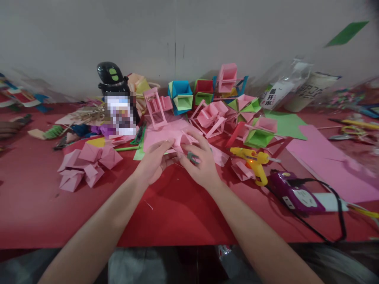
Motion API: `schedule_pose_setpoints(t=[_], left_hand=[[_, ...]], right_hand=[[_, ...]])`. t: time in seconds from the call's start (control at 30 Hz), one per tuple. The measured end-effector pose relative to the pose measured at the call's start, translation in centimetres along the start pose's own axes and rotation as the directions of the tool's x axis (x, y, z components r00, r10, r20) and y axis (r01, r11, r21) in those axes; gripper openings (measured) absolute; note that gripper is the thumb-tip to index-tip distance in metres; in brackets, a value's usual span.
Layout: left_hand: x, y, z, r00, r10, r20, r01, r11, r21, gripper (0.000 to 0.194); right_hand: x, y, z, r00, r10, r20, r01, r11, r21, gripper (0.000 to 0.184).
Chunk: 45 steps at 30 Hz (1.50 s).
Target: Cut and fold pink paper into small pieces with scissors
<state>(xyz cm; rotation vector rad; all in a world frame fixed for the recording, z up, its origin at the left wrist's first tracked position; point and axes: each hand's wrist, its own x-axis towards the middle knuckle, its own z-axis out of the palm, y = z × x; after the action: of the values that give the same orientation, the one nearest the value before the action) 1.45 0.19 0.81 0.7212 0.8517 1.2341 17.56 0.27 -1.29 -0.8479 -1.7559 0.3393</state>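
Over the red table, my left hand (156, 161) pinches the near-left side of a small piece of pink paper (178, 142). On the opposite side, the fingers of my right hand (201, 161) are closed on the same piece, which looks folded; its exact shape is partly hidden by the fingers. A dark green loop (193, 158), like a scissors handle, shows within my right hand, the rest of it covered. Just beyond both hands lies a flat pink sheet (156, 136). Folded pink paper pieces (89, 161) are joined in a cluster left of my left hand.
A yellow glue gun (251, 159) with an orange light lies right of my right hand, near a purple power strip (296, 195) and its black cord. Colourful folded-paper models (181, 96), a black phone holder (111, 79) and a plastic bottle (284, 86) line the wall. Pink sheets (337, 165) cover the right.
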Motion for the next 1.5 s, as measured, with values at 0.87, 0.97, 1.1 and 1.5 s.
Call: schedule_pose_setpoints(t=[0.87, 0.97, 1.1, 1.5], left_hand=[[-0.2, 0.2, -1.7, 0.835, 0.439, 0.331, -0.513, 0.407, 0.756, 0.058], [-0.2, 0.4, -1.6, 0.832, 0.428, 0.352, -0.515, 0.362, 0.777, 0.054], [-0.1, 0.5, -1.7, 0.807, 0.446, 0.387, -0.54, 0.291, 0.79, 0.046], [0.2, 0.6, -2.0, 0.735, 0.418, 0.534, -0.603, 0.042, 0.797, 0.045]], right_hand=[[0.9, 0.6, 0.3, 0.899, 0.437, 0.034, -0.427, 0.856, 0.29, 0.021], [1.2, 0.4, 0.4, 0.895, 0.444, 0.037, -0.433, 0.846, 0.311, 0.022], [1.3, 0.1, 0.5, 0.882, 0.467, 0.062, -0.46, 0.826, 0.327, 0.022], [0.9, 0.7, 0.2, 0.883, 0.464, 0.075, -0.46, 0.824, 0.331, 0.021]])
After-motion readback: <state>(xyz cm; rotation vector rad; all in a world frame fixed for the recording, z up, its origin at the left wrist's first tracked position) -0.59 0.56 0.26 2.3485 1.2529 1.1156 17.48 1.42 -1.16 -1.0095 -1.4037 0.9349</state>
